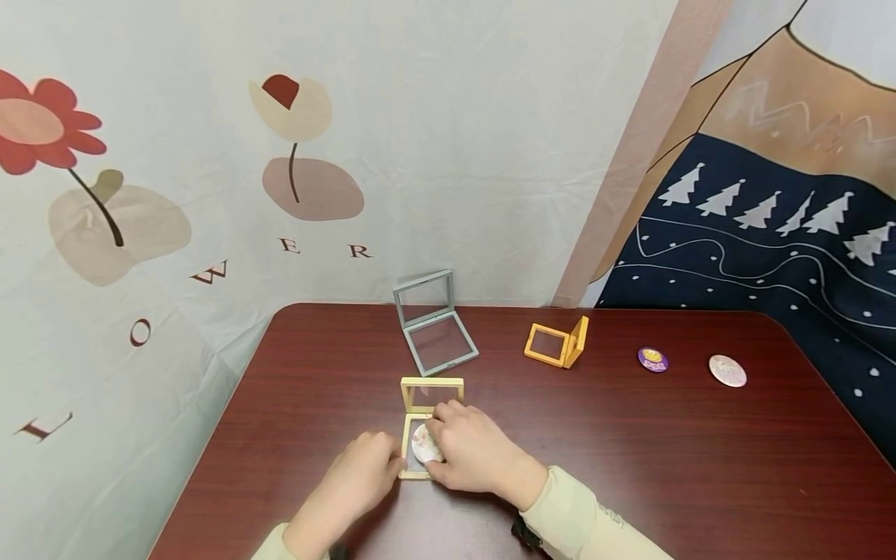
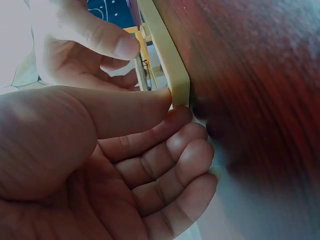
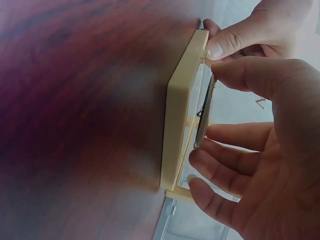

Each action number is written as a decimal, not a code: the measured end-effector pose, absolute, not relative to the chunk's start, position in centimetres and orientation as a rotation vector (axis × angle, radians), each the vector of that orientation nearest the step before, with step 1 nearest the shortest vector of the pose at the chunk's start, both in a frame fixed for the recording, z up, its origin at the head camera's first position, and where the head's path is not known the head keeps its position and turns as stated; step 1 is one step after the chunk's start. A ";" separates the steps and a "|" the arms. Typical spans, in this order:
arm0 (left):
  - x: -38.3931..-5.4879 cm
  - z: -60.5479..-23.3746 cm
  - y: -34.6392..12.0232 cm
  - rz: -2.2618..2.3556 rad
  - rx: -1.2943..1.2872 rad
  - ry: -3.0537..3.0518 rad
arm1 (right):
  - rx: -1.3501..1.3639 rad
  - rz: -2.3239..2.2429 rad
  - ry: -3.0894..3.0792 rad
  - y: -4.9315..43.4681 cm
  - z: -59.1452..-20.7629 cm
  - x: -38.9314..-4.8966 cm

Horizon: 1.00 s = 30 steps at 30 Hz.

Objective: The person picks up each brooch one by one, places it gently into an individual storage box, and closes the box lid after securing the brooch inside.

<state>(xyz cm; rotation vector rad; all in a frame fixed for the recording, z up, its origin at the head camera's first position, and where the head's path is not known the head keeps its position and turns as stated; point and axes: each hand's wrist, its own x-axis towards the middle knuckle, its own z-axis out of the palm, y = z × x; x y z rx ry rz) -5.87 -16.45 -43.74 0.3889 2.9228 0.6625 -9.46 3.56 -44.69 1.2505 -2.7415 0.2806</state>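
A pale yellow hinged display frame with clear panels lies open on the table, its lid standing up at the far side. My left hand pinches the near left corner of this frame between thumb and index finger. Over the frame's lower panel, my right hand holds a round whitish pin badge by its edges. In the right wrist view the badge is edge-on and slightly tilted, with its pin side facing the panel. The right fingers cover part of the badge and the frame's right side.
Behind the yellow frame stands an opened grey frame. To the right are a smaller opened orange frame, a purple badge and a pale pink badge. A printed cloth hangs behind the dark red table.
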 end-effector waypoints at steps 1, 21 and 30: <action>-5.9 -43.7 -16.4 0.664 0.388 2.920 | 1.252 0.274 -2.745 3.5 -44.7 -9.5; -5.8 -43.6 -16.4 0.678 0.402 2.920 | 1.207 0.426 -2.604 5.6 -42.9 -9.9; -5.9 -43.8 -16.5 0.659 0.416 2.926 | 1.070 0.649 -2.472 7.7 -41.5 -11.4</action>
